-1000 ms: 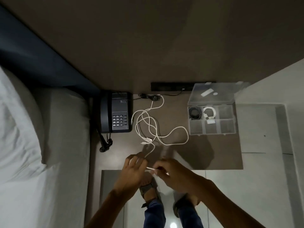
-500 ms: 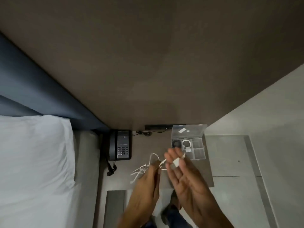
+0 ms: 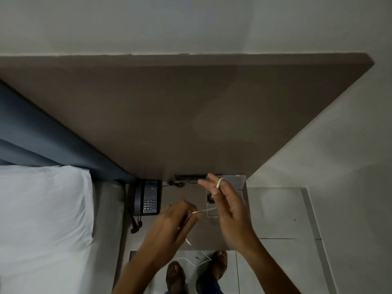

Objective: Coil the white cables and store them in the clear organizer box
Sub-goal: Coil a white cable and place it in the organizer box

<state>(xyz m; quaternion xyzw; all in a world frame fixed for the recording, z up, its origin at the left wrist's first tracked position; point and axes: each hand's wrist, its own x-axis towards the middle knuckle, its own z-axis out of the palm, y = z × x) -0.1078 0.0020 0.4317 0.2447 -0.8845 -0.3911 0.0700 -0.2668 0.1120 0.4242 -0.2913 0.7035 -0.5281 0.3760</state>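
A person's right hand (image 3: 228, 205), fingers spread, has a thin white cable (image 3: 206, 210) looped around one raised finger, above the brown bedside table (image 3: 169, 200). The left hand (image 3: 177, 222) pinches the cable's other stretch taut between fingertips. The clear plastic organizer box (image 3: 237, 181) sits largely hidden behind the right hand, near a dark desk telephone (image 3: 148, 197).

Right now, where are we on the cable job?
Mid-job. Done: cannot tell, the right hand blocks most of the clear organizer box. In hand: the white cable is looped round a right finger, with the left hand pinching and feeding it. Left: finish the coil, then put it in the box.
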